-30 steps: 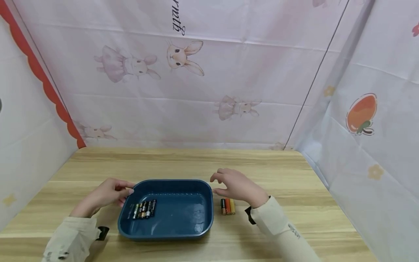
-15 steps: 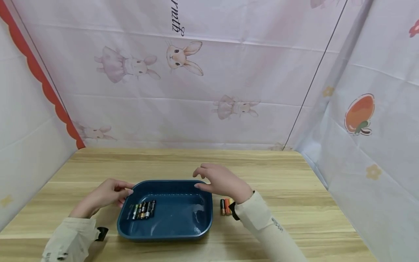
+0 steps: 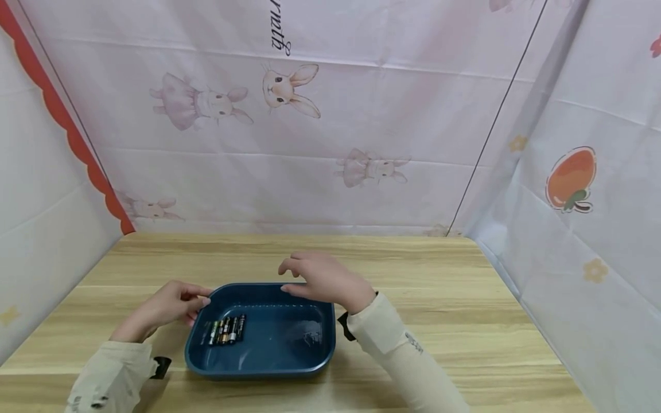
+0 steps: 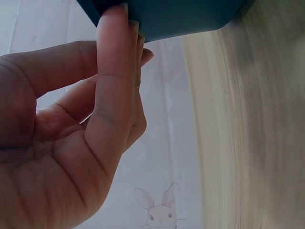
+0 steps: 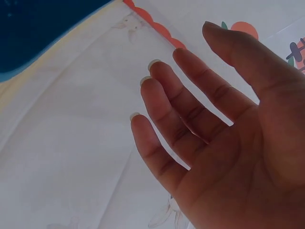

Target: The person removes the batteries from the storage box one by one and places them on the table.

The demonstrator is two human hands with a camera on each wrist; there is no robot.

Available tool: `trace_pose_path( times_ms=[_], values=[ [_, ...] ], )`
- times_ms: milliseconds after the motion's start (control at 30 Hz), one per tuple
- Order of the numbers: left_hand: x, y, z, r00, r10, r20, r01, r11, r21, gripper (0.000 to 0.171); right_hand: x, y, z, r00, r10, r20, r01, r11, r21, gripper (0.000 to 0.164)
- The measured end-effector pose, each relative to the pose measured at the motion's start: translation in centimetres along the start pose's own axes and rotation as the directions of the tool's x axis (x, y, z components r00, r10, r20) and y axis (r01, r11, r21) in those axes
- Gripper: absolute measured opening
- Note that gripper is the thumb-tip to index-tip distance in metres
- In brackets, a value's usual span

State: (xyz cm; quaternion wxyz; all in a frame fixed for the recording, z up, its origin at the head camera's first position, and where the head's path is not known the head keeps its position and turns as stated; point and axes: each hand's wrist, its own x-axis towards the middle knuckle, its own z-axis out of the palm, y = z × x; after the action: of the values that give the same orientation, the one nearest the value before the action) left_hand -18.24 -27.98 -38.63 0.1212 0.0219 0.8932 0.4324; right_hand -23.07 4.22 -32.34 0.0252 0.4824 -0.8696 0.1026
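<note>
A dark blue rectangular tub [image 3: 260,376] stands on the wooden table. Several batteries [image 3: 227,331] lie side by side in its left part. At the tub's left rim is my left hand [image 3: 167,307], thumb tip right at the edge. The left wrist view shows the fairly straight fingers of that hand [image 4: 112,95] touching the tub's outer wall [image 4: 181,19]. Above the far rim hovers my right hand [image 3: 325,280], palm bare, with nothing in it. In the right wrist view the fingers of this hand [image 5: 205,109] are spread and slightly bent, away from the tub [image 5: 38,33].
The wooden table [image 3: 439,269] reaches back to a fabric backdrop [image 3: 330,132] printed with rabbits. Fabric side walls [image 3: 594,241] flank it left and right. My right sleeve [image 3: 392,338] crosses the table beside the tub and hides the batteries there.
My right hand has moved left, from beside the tub's right rim to over its far rim. The sleeve now covers the batteries on the table. My left hand and the tub stay put.
</note>
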Motion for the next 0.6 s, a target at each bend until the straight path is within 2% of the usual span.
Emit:
trace_pose_path(
  times_ms=[367, 600],
  values=[
    [0.1, 0.1, -0.2, 1.000, 0.001, 0.008, -0.001, 1.000, 0.001, 0.036, 2.2, -1.2, -0.3, 0.999, -0.025, 0.034, 0.025, 1.000, 0.007, 0.032],
    [0.1, 0.2, -0.3, 1.000, -0.012, 0.013, 0.012, 1.000, 0.003, 0.035, 4.1, -2.4, 0.3, 0.994, -0.042, 0.097, 0.045, 0.999, -0.022, 0.034]
  ],
)
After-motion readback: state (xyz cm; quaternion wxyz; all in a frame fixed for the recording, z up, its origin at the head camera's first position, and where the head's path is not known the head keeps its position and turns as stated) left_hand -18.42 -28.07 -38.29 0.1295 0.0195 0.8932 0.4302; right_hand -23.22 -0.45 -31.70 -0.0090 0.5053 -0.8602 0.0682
